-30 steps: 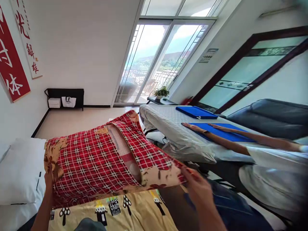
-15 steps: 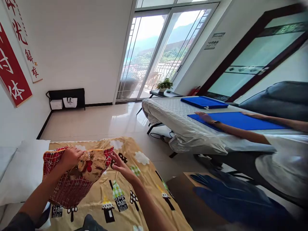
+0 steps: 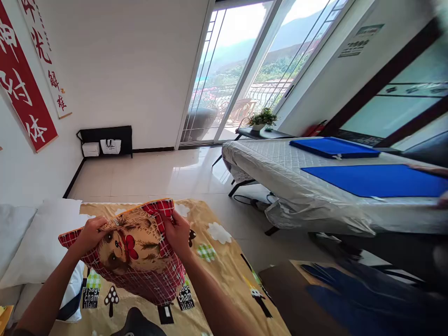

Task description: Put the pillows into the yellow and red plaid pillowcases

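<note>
Both hands hold a red checked pillowcase [image 3: 147, 284] above the bed.
Left hand [image 3: 90, 233] takes the upper left edge, right hand [image 3: 178, 232] the upper right corner. The fingers of both are clenched on the cloth (dog print faces up). The pillowcase hangs just over the yellow patterned blanket [image 3: 224, 266], and a white pillow [image 3: 38, 238] lies beside it, left.

Two bare forearms reaching in from the lower edge, left hand [image 3: 89, 233] and right hand [image 3: 178, 231] uncovered, sliver of dark sleeve at left upper arm, barely visible
</note>
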A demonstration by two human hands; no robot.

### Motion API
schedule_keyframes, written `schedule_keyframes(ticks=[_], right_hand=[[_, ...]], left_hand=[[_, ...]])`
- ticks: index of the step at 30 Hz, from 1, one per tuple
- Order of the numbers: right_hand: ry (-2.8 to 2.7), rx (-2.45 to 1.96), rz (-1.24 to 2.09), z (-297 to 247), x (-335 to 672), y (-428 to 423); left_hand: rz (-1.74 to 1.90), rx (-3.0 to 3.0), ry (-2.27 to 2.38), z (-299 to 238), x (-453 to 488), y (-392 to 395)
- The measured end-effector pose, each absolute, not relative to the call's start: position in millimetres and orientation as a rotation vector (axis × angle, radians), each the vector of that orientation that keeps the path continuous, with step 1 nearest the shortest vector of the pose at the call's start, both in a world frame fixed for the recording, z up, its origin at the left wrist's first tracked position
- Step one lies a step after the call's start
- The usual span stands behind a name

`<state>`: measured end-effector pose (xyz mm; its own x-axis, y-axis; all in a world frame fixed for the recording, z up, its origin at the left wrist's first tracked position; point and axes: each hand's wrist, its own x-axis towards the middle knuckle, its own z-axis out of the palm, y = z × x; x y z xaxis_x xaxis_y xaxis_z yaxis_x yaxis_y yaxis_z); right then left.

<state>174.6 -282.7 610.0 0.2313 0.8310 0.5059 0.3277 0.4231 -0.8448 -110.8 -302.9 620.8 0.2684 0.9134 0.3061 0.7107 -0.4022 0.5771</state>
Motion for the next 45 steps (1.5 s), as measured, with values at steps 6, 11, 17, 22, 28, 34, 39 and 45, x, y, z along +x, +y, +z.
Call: schedule_keyframes(ticks=[6, 11, 17, 22, 28, 34, 39, 45], right_hand=[[-1.321, -1.201, 0.335, 611.5, 194.2, -290.7], [-1.348, -1.212, 0.476, 604.9, 196.2, -280.1], [-1.407, -1.236, 0.490, 604.5, 211.8, -270.2], [-1.306, -1.306, 0.447, 599.1, 227.8, -277.4], [-1.224, -1.329, 0.436, 590.9, 228.5, -294.2], [-1.288, -1.291, 0.512, 585.3, 272.0, -319.8], [-1.245, -1.384, 0.487, 561.3, 295.3, -340.3], [-1.057, -1.409, 0.445, 533.8, 312.5, -314.7]], left_hand=[[1.282, 2.002, 1.565, 622.5, -127.0, -318.3], [1.361, 1.387, 1.594, 565.2, -160.7, -318.7], [1.252, 1.183, 1.494, 527.7, -178.1, -314.0], [1.498, 1.086, 1.466, 549.2, -186.2, -306.6], [1.651, 0.924, 1.381, 541.9, -180.8, -294.6], [1.642, 0.855, 1.083, 555.7, -172.5, -319.7], [1.586, 0.856, 1.055, 541.2, -164.3, -334.8], [1.384, 0.899, 1.320, 516.3, -119.2, -291.9]])
